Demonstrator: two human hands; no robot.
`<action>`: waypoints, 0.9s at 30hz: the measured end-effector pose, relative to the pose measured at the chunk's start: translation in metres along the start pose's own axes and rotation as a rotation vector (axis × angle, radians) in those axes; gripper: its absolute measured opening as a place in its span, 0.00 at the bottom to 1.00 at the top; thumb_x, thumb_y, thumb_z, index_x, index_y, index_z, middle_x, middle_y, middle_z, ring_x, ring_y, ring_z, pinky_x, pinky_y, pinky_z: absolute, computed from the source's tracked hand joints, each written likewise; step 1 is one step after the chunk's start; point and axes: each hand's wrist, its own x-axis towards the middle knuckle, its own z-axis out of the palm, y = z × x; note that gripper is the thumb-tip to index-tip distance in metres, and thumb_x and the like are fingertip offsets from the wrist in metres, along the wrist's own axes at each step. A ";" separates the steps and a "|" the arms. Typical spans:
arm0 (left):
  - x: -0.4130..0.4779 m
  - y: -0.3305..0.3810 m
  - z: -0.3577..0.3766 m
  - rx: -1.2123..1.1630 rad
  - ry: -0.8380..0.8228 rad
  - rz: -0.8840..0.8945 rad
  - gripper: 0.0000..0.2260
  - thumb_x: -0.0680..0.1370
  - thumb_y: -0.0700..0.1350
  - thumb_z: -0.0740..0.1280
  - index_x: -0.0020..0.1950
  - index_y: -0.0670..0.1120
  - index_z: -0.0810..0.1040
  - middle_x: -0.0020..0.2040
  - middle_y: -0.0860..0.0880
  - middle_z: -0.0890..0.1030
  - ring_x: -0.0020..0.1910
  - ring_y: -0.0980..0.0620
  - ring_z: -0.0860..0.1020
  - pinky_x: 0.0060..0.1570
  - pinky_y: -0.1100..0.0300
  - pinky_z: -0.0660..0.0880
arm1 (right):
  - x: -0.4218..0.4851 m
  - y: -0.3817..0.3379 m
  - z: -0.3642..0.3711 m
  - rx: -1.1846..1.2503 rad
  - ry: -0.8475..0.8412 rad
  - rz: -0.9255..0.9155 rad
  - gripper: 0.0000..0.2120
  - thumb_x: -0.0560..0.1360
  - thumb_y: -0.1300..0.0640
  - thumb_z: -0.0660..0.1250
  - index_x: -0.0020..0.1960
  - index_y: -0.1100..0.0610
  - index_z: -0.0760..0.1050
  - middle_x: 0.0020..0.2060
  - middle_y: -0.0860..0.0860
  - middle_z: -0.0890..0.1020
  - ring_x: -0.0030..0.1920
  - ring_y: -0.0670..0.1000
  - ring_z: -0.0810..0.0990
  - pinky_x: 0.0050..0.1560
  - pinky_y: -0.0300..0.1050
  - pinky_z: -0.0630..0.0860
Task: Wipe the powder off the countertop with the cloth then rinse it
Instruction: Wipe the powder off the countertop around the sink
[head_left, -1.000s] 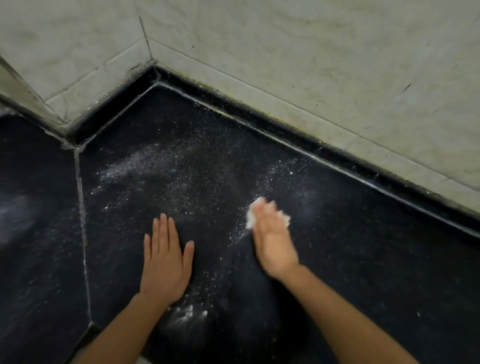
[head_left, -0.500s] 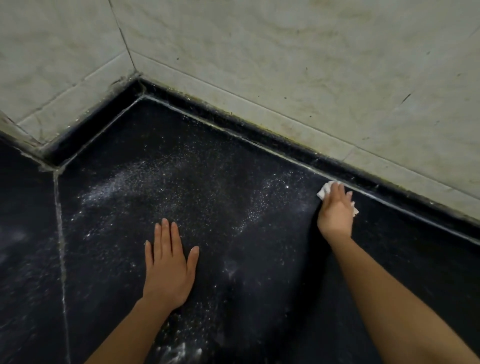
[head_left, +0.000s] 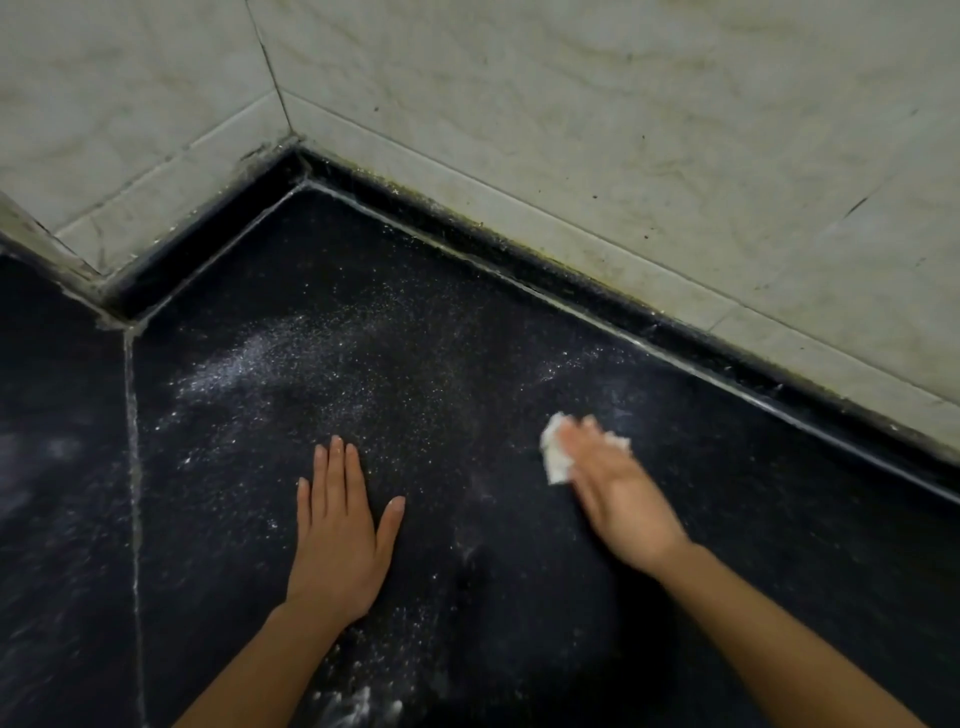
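The right hand (head_left: 618, 488), blurred, pressed flat on the white cloth (head_left: 555, 458), which showed at its far-left edge; the left hand (head_left: 337, 540) lay spread on the powdered countertop (head_left: 779, 519).

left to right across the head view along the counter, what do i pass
grout seam → thick powder patch → left hand flat on the countertop → cloth, pressed under the right hand

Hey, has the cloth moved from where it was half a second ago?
Yes. The cloth, pressed under the right hand, has come away from the back seam by the wall, toward the person, and now lies apart from it.
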 end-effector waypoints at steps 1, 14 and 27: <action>-0.001 0.000 -0.001 -0.010 0.006 0.002 0.37 0.72 0.67 0.33 0.73 0.45 0.32 0.74 0.50 0.30 0.71 0.56 0.26 0.69 0.58 0.28 | 0.006 0.016 -0.009 0.004 0.093 0.141 0.22 0.79 0.60 0.56 0.72 0.60 0.65 0.70 0.56 0.68 0.72 0.60 0.62 0.73 0.49 0.56; 0.001 -0.002 0.001 -0.070 0.032 -0.033 0.36 0.74 0.66 0.36 0.74 0.46 0.33 0.74 0.52 0.31 0.71 0.57 0.27 0.70 0.59 0.30 | 0.134 -0.065 0.022 -0.045 0.138 0.416 0.30 0.75 0.72 0.52 0.75 0.65 0.47 0.74 0.65 0.54 0.75 0.63 0.50 0.75 0.53 0.47; 0.001 -0.003 -0.002 -0.072 0.009 -0.027 0.37 0.72 0.66 0.33 0.73 0.46 0.31 0.74 0.51 0.29 0.70 0.57 0.25 0.69 0.59 0.30 | 0.103 0.023 -0.004 0.072 0.495 0.572 0.18 0.75 0.63 0.49 0.54 0.67 0.75 0.49 0.65 0.80 0.53 0.65 0.76 0.58 0.54 0.72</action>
